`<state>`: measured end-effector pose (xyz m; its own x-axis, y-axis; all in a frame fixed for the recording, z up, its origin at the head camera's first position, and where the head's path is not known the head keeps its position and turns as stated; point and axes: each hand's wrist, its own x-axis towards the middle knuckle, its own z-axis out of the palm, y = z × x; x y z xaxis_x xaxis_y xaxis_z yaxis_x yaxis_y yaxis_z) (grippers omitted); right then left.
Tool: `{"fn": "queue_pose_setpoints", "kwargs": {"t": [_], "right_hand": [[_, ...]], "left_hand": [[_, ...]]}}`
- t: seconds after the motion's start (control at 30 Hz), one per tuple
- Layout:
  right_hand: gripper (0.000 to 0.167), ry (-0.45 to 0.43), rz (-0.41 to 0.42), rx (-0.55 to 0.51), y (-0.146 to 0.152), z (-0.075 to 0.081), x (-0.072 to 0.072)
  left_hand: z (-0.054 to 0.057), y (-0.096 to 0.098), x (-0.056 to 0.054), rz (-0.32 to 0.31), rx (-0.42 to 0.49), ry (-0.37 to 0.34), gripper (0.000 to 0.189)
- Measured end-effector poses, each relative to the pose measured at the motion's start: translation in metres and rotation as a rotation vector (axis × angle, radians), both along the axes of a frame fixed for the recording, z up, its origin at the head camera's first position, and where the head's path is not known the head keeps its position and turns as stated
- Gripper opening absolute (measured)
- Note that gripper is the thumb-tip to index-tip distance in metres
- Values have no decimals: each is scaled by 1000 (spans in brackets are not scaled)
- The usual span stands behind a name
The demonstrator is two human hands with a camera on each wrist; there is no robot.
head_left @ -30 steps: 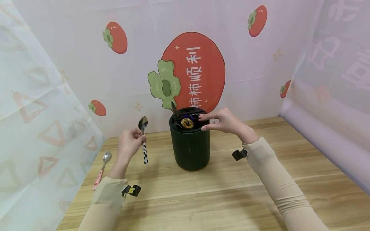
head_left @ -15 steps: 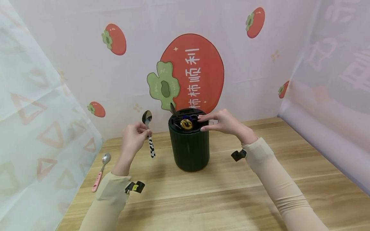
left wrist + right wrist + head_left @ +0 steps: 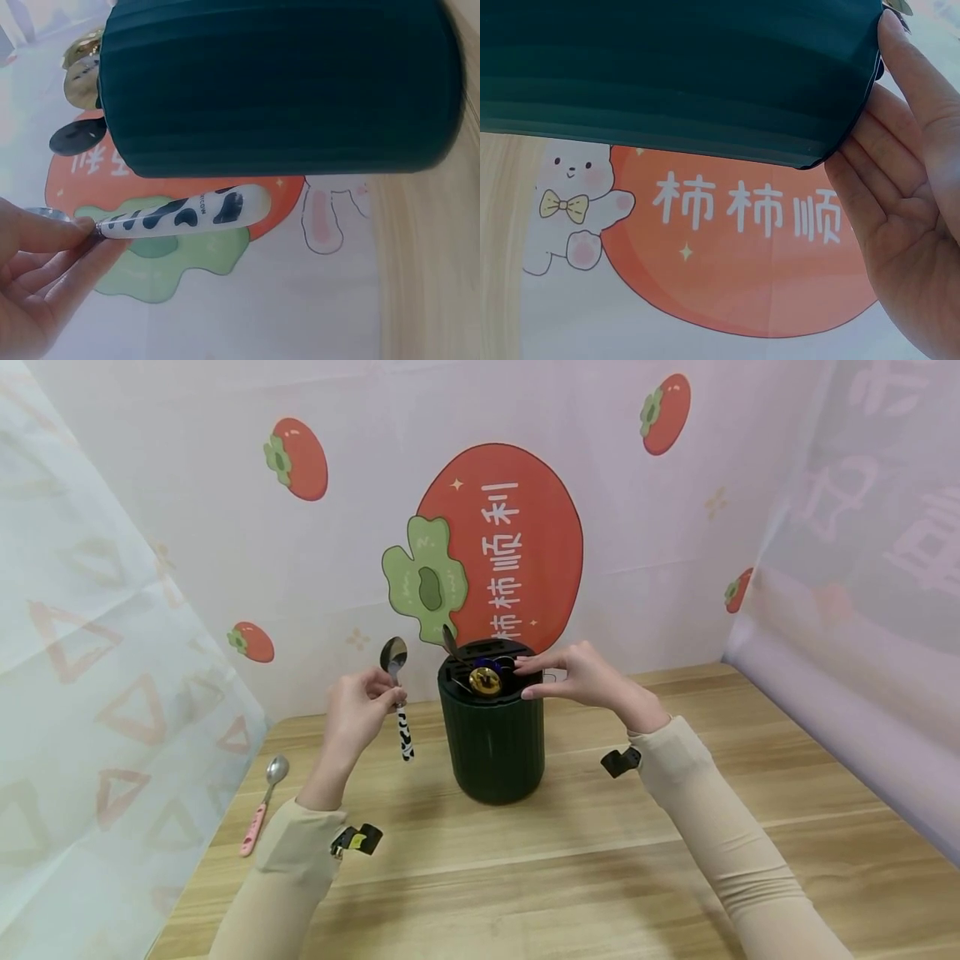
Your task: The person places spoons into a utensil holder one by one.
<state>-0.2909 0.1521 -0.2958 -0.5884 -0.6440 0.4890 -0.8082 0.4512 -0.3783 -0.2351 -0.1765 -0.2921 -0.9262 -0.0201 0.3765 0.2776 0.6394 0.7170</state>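
My left hand (image 3: 358, 708) pinches a metal spoon (image 3: 402, 727) with a black-and-white cow-patterned handle, at the top of that handle. The spoon is upright in the air, bowl up, left of a dark green ribbed utensil holder (image 3: 495, 747). In the left wrist view the patterned handle (image 3: 187, 212) lies beside the holder's wall (image 3: 285, 90). On the holder's right side my right hand (image 3: 581, 675) rests at the black top rim, thumb at the front and fingers extended over the top. A round gold spoon bowl (image 3: 485, 682) and a dark spoon (image 3: 450, 642) stick out of the holder.
A spoon with a pink handle (image 3: 253, 829) lies on the wooden table (image 3: 480, 877) at the left, bowl pointing away. Behind the holder stands a pale backdrop (image 3: 360, 552) with printed persimmons, and similar sheets hang at both sides.
My left hand has moved right and slightly up, bringing the cow-patterned spoon closer to the holder. The right hand keeps its place at the rim.
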Motion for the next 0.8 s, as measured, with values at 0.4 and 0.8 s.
{"fn": "queue_pose_setpoints", "kwargs": {"t": [0.4, 0.8], "right_hand": [[37, 9, -2, 4, 1, 0, 0], [38, 17, -3, 3, 1, 0, 0]], "left_hand": [[9, 12, 3, -47, 52, 51, 7], [19, 21, 7, -91, 120, 138, 7]]}}
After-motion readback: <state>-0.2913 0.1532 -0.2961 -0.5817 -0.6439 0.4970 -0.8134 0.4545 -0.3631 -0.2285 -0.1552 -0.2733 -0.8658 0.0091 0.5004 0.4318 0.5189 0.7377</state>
